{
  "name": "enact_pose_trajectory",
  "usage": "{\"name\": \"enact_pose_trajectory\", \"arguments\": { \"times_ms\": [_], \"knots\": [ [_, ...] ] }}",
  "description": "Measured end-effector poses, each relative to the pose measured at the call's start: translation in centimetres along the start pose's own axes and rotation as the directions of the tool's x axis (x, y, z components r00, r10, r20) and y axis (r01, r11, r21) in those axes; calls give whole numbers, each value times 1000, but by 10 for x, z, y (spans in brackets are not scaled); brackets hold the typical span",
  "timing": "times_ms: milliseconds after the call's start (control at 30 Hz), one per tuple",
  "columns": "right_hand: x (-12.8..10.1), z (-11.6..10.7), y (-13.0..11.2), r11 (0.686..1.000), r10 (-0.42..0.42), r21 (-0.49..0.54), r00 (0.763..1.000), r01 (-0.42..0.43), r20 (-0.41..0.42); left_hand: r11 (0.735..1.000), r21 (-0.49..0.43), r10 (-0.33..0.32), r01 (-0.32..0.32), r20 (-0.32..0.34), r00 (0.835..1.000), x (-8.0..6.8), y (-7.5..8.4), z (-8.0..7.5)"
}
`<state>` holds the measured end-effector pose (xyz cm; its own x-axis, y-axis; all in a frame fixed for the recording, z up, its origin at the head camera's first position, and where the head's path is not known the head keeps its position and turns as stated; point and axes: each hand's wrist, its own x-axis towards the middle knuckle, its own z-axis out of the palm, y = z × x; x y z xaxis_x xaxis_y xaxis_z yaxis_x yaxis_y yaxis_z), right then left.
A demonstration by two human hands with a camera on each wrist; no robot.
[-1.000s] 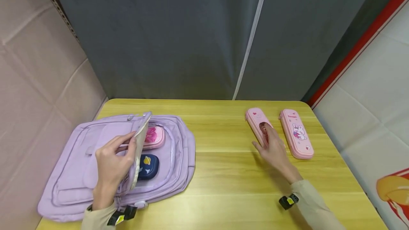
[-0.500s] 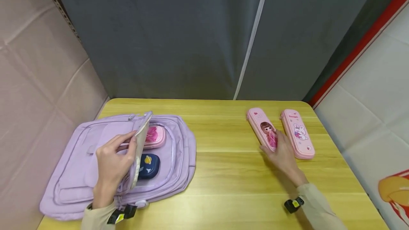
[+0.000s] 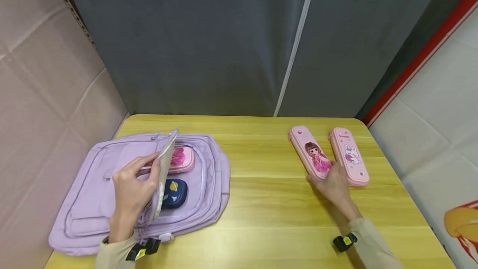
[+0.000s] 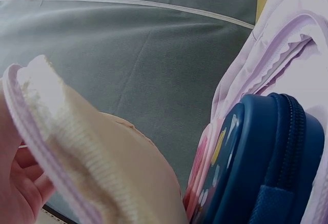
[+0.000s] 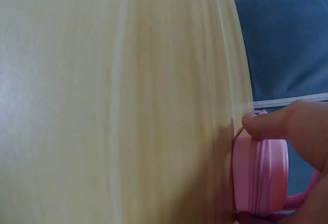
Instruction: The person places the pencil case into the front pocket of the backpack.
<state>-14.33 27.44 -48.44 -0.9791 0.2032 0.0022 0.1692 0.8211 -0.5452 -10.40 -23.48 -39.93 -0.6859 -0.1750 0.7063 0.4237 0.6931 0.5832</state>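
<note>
Left hand (image 3: 131, 192) near-left, forearm coming in from the near edge in a beige sleeve, wrist roughly straight with a black strap unit on it. Fingers curled, thumb opposed; grip is a pinch with fingertips pointing far-right, palm facing right. Right hand (image 3: 333, 184) out on the right side, forearm angled from near-right towards far-left, same beige sleeve and black wrist unit. Fingers curled down and forward, thumb (image 5: 266, 124) bent and pressing on the left side; grip looks closed in a light clamp, knuckles up, palm down.
</note>
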Motion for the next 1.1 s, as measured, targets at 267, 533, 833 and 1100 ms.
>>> {"name": "enact_pose_trajectory", "arguments": {
  "times_ms": [267,533,833,1100],
  "knots": [
    [-5,-2,-2,997,-20,66,995,27,-96,999,31,13,-14,13,1000,2,-1,-4],
    [-5,-3,-14,992,-99,66,986,109,-137,999,32,5,-5,11,1000,0,-2,-5],
    [-12,-8,-40,981,-173,69,977,183,-121,1000,27,10,-10,2,1000,-1,-2,-4],
    [-20,-5,-66,957,-263,96,958,274,-111,999,32,25,-24,-12,1000,0,0,-5]
  ]
}}
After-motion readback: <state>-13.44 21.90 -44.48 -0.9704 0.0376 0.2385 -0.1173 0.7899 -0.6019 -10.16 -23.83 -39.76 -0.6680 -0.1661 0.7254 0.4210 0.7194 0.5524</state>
